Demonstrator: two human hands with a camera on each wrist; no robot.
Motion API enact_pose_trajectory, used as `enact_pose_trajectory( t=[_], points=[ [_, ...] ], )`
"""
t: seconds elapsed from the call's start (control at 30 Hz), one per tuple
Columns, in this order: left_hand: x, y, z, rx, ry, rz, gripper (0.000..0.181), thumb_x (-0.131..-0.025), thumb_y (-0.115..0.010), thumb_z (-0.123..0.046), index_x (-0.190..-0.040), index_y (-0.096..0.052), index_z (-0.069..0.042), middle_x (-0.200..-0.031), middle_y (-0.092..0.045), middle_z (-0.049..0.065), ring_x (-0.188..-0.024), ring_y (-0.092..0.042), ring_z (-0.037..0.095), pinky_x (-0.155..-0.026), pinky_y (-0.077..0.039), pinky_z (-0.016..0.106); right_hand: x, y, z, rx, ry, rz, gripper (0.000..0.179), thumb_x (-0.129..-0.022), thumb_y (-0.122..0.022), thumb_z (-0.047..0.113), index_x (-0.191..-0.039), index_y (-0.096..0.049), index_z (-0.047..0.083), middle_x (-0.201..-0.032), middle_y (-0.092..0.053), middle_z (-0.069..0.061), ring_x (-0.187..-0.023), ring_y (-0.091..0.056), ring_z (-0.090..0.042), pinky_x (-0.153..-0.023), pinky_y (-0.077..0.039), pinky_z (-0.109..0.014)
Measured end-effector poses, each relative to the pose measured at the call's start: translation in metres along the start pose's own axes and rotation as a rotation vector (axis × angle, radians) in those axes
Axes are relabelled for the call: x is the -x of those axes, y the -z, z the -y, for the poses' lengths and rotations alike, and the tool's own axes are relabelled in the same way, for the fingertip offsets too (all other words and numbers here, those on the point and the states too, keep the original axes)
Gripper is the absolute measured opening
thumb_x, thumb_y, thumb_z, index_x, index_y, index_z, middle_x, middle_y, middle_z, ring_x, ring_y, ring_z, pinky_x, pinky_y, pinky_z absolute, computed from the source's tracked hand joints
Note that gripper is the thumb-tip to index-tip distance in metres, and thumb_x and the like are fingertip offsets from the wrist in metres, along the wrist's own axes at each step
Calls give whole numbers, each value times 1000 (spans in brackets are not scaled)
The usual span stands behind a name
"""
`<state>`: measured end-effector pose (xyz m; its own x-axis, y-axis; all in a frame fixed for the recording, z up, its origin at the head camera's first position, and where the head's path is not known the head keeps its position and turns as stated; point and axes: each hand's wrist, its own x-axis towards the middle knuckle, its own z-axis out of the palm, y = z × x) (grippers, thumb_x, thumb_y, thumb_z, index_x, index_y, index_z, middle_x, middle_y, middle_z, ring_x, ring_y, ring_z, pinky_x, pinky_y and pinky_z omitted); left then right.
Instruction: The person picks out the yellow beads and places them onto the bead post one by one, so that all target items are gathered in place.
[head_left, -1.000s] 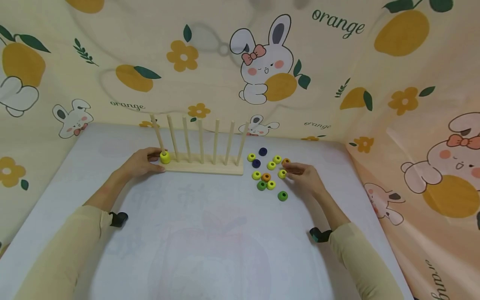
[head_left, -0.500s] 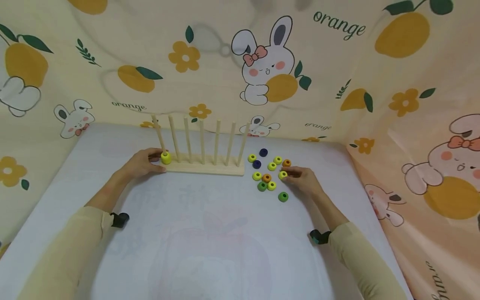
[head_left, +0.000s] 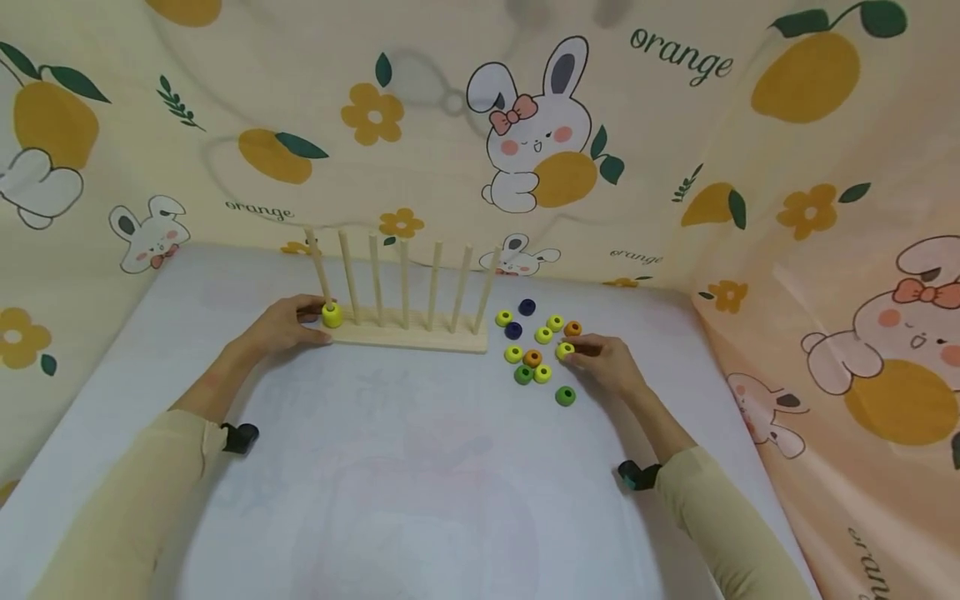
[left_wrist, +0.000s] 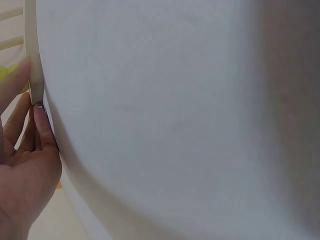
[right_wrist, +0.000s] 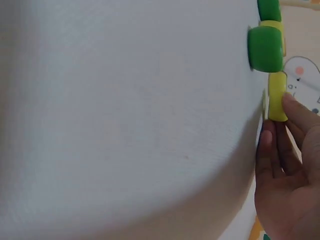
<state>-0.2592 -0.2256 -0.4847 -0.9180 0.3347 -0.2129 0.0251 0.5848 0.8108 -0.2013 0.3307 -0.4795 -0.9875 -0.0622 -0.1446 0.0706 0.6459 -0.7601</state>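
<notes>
My left hand [head_left: 283, 325] grips the left end of a pale wooden peg stand [head_left: 408, 340], thumb at the front of the base and fingers behind. Several upright pegs rise from its base. Yellow beads [head_left: 332, 315] sit low on the leftmost peg, right beside my fingers. To the right of the stand, my right hand [head_left: 606, 360] pinches a yellow bead [right_wrist: 277, 97] between thumb and fingers, low over the table. An orange bead [head_left: 572, 328] lies just behind those fingertips, and a green bead [head_left: 566, 396] lies in front of them.
More loose beads lie between the stand and my right hand: yellow ones [head_left: 543, 335], dark blue ones [head_left: 527, 307], an orange one [head_left: 532, 357] and a green one [head_left: 523, 375]. A printed cloth [head_left: 420, 167] hangs behind the white table [head_left: 420, 483].
My right hand's fingertips have moved slightly left and closed on the yellow bead. My left hand stays at the end of the stand.
</notes>
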Motion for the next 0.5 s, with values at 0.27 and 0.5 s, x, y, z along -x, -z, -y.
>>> enact_pose_trajectory(
  t=[0.27,0.5],
  points=[
    [1,-1,-2,-1,11,2,79,-85,-79,-10,-147,-35,9,-150,-39,28,-136,-41,42,-116,-34,49,1,8,7,-39,28,-20,38,-89,-76,23,-124,-69,10,-129,-64,-12,-111,-65,-29,-97,-53,-41],
    [0,-1,-3,2,24,5,80,-85,-79,-10,-148,-34,9,-151,-38,28,-137,-40,42,-116,-33,49,0,14,19,-51,131,-62,36,-91,-75,18,-125,-69,10,-126,-66,-11,-106,-67,-28,-85,-55,-25]
  ],
)
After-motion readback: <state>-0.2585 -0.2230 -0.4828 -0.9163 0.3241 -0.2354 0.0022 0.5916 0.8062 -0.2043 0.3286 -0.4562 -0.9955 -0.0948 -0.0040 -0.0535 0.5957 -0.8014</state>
